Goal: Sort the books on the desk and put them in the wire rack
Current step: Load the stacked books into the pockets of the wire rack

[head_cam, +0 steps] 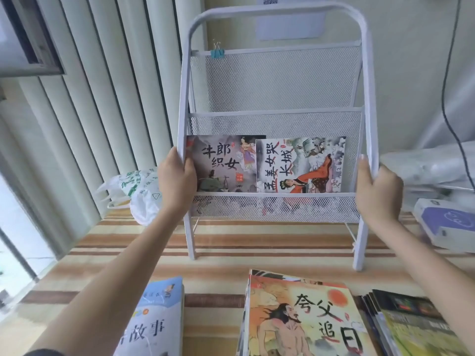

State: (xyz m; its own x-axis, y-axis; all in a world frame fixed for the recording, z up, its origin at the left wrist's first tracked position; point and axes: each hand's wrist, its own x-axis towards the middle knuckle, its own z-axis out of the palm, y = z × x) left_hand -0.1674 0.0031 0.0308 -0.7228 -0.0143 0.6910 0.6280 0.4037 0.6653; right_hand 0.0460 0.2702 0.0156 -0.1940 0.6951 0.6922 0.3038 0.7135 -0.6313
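A white wire rack point(277, 80) stands on the striped desk, with mesh shelves. My left hand point(176, 179) grips its left frame tube and my right hand point(377, 188) grips its right frame tube. Two picture books stand in the lowest shelf: a grey one point(221, 163) on the left and a white-and-orange one point(300, 165) beside it. On the desk in front lie a blue-white book point(156, 322), a stack topped by an orange illustrated book point(303, 319), and a dark stack point(411, 325) at the right.
A blue binder clip point(217, 53) hangs on the rack's top shelf rail. A white plastic bag point(140, 194) lies left of the rack. A white-and-purple box point(447, 224) sits to the right. Vertical blinds point(102, 98) cover the left; a black cable point(447, 98) hangs at right.
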